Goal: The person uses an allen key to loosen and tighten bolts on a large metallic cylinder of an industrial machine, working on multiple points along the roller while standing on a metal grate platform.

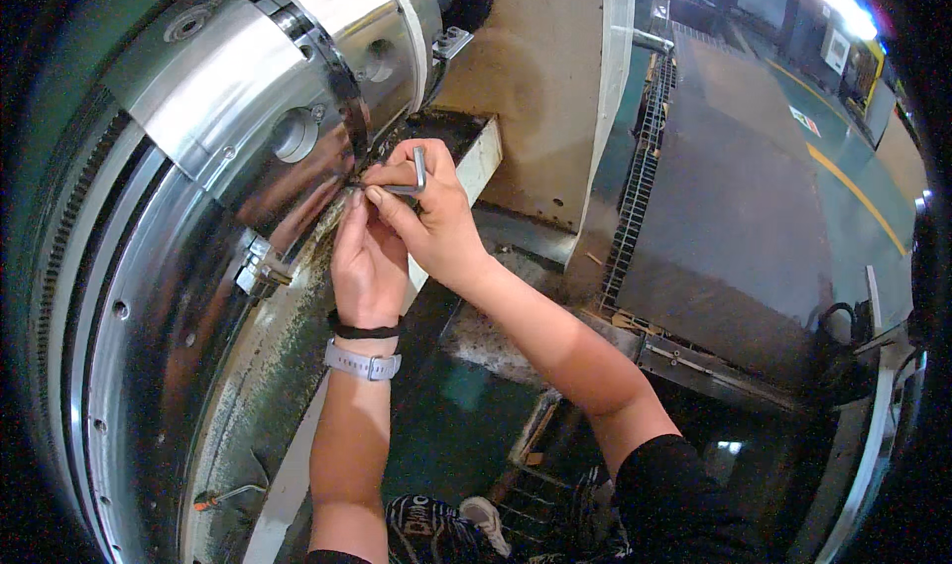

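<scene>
My right hand [443, 217] is closed on an L-shaped hex key [419, 170]. The key's bent end stands up beside my fingers, and its other arm points left toward a large, shiny metal cylinder assembly [238, 98]. Just below, my left hand [370, 267] has its thumb and fingers drawn together at the key's far tip, close to the lower side of the cylinder. Whatever lies between those fingertips is too small and too covered to make out. A dark band and a pale watch [362, 361] circle my left wrist.
A metal block with bolts [260, 267] juts from the big ring at left. On the dirty ledge below lies a thin tool with an orange tip [228, 495]. A beige machine wall [526, 98] rises beyond my hands. Rightward are a cable chain [640, 158] and a broad grey platform [734, 197].
</scene>
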The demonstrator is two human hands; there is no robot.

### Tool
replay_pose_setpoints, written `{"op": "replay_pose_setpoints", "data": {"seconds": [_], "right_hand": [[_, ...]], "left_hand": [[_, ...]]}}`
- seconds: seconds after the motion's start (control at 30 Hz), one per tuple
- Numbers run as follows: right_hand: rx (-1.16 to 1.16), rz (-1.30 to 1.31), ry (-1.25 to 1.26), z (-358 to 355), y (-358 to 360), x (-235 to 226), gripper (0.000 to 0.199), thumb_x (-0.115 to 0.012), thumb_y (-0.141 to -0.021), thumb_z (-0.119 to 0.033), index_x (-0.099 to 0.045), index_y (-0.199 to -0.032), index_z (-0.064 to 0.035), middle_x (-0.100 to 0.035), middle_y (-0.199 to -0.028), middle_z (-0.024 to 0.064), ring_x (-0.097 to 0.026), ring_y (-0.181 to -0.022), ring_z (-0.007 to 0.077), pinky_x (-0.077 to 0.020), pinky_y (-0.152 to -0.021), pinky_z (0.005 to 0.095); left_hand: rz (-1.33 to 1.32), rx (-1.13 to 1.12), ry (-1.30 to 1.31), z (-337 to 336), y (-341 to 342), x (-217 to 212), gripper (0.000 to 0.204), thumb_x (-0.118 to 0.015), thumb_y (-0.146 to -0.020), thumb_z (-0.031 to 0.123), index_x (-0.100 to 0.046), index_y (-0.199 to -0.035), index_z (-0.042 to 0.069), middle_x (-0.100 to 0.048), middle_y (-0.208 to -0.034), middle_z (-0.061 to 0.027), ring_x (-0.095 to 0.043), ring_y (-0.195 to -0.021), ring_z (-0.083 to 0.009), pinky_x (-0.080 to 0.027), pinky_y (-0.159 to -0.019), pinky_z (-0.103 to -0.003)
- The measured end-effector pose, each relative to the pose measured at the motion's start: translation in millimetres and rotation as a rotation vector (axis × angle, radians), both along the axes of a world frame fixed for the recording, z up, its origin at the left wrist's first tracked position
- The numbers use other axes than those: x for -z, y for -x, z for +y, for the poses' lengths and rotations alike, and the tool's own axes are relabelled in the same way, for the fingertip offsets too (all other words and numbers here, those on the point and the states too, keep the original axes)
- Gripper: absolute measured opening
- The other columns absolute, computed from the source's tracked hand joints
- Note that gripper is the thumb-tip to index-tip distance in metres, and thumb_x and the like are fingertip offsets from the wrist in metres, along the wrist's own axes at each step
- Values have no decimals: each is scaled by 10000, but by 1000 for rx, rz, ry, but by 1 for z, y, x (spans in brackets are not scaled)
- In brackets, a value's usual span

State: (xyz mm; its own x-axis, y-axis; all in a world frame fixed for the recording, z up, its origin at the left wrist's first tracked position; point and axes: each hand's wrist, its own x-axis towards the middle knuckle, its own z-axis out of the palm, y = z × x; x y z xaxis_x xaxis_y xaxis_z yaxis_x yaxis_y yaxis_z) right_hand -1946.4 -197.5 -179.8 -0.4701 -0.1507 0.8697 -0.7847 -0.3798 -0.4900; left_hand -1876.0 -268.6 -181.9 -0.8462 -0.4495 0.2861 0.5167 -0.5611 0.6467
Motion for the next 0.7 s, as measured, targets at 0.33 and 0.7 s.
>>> {"op": "replay_pose_setpoints", "data": {"seconds": [0.33,0.7], "right_hand": [[-53,14,-83,11,4,2,117,-608,-784,-50,-604,-900,-31,-549,-862,119,-546,-814,256,-441,-723,325],[-7,73,-63,14,0,5,124,-616,-773,-51,-602,-894,-25,-565,-871,122,-545,-830,270,-443,-727,339]], "left_hand": [[33,40,-150,3,5,13,228,-424,-937,187,-508,-1086,36,-550,-1043,-46,-515,-995,-139,-402,-908,-294],[53,89,-163,-1,2,19,251,-389,-948,167,-504,-1124,29,-534,-1107,-73,-506,-1037,-158,-395,-935,-307]]}}
